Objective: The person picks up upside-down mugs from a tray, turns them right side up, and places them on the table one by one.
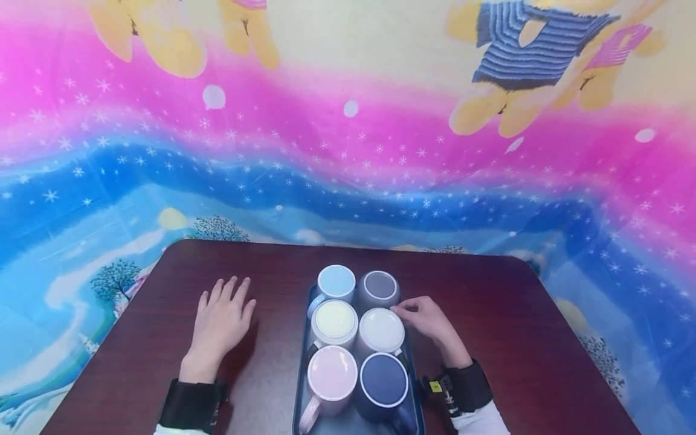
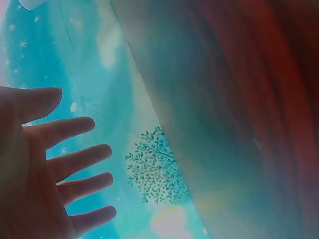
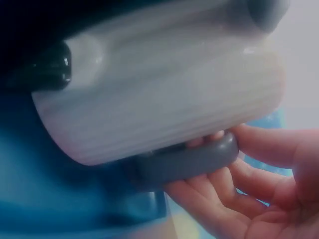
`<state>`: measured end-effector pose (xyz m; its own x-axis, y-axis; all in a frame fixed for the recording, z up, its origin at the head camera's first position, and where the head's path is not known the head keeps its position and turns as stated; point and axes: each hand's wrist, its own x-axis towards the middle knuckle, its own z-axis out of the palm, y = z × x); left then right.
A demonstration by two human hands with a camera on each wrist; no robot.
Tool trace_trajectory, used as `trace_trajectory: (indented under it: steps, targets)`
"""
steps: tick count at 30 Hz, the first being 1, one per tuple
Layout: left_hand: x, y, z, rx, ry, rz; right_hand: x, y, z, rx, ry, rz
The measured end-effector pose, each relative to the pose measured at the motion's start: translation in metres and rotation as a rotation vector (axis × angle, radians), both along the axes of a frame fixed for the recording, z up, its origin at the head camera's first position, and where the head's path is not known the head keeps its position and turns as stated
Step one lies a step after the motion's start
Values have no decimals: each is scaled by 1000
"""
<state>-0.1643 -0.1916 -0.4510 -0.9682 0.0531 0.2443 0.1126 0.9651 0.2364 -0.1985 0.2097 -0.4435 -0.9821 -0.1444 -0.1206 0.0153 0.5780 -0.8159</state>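
My right hand pinches the grey handle of the grey mug at the back right of the tray. Thumb and fingertips wrap that handle in the right wrist view. In front of it stands a white mug, whose side fills much of the right wrist view. My left hand is spread above the table, left of the tray, holding nothing. Its separate fingers show in the left wrist view. The mugs look bottom-up.
A blue tray bears the mugs in two columns: light blue, cream and pink at left, dark blue at front right. Beneath is a dark red-brown table; a printed cloth hangs behind it.
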Motion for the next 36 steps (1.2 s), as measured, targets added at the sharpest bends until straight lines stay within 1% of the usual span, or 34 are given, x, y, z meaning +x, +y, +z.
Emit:
trace_trajectory:
  steps: [4, 8, 12, 14, 18, 22, 26, 32, 36]
  targets:
    - [-3, 5, 1, 17, -16, -2, 0, 0, 1, 10, 13, -24]
    - [-6, 11, 3, 34, -29, -9, 0, 2, 3, 36, 56, -28]
    - [-7, 17, 4, 57, -17, -31, -1, 4, 4, 38, 65, -38]
    - [-8, 20, 5, 71, 0, -40, 0, 4, 5, -2, 48, -42]
    - [-9, 25, 8, 93, 18, -47, -1, 6, 10, -152, -2, -54]
    - [-10, 31, 13, 118, 16, -47, -2, 8, 18, -285, -28, -91]
    - [-12, 37, 16, 141, 10, -46, -4, 10, 25, -400, -53, -106]
    - [-16, 50, 20, 167, 12, -61, -4, 12, 33, -497, -71, -97]
    - [-18, 58, 27, 192, 24, -82, -4, 11, 40, -582, -74, -78]
